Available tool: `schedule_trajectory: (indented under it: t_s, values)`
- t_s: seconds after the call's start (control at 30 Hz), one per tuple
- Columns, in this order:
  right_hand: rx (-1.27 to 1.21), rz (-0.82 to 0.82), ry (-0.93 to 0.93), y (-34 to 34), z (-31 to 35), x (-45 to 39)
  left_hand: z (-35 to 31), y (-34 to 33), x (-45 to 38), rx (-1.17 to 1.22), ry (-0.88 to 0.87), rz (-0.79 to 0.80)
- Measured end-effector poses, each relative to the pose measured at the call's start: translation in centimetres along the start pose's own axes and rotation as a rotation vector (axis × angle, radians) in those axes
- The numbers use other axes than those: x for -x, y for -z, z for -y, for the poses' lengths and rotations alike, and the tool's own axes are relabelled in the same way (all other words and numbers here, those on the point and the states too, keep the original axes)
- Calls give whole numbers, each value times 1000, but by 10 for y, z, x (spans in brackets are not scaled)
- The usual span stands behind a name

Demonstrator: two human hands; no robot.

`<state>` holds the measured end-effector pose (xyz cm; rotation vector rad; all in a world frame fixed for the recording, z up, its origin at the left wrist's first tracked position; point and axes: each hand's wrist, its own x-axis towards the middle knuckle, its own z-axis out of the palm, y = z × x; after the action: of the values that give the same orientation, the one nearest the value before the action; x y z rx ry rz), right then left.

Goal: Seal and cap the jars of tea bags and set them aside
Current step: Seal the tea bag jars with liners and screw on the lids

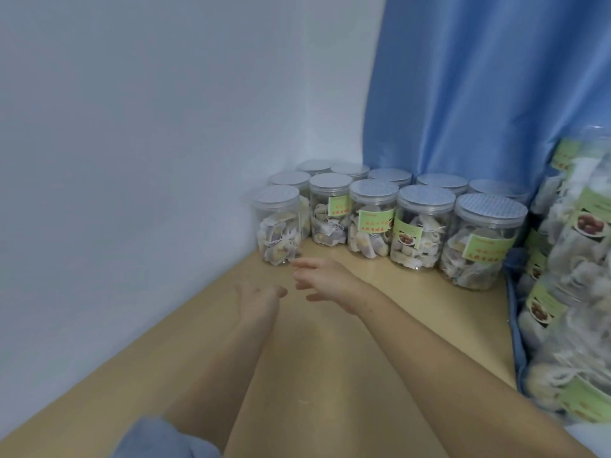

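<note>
Several clear plastic jars of tea bags with green labels and grey lids stand in rows in the table's far corner. The leftmost front jar [279,226] stands beside the wall. My right hand [322,280] hovers just in front of that jar, fingers straight and spread, holding nothing. My left hand [258,297] is a little nearer and to the left, fingers relaxed and empty. Both forearms stretch over the table.
The tan wooden table [413,309] meets a white wall [148,160] on the left and a blue curtain [479,94] behind the jars. More tea-bag jars [568,292] lie stacked in a blue container at the right edge.
</note>
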<state>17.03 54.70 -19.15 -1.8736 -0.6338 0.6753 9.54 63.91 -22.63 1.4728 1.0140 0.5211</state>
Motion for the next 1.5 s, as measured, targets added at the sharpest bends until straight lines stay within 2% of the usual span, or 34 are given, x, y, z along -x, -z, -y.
schedule_trajectory:
  t_s: [0.2,0.43,0.6,0.87,1.1,1.3,1.5]
  values:
    - [-31,-17,57,-9,6,46,-12,-9,67,50,-105,163]
    - [-96,-110,138,1,-18,120,1,-17,143,109,-101,101]
    - [-152,-141,222,13,-46,190,18,-20,215,128,-210,93]
    - [-57,-143,442,64,-69,332,30,-28,362,12,-494,165]
    - [15,-176,479,126,-103,437,45,-71,479,46,-496,255]
    - [11,-261,523,180,-95,449,11,-105,504,33,-526,317]
    - [37,-407,477,215,-80,407,-30,-130,464,53,-461,284]
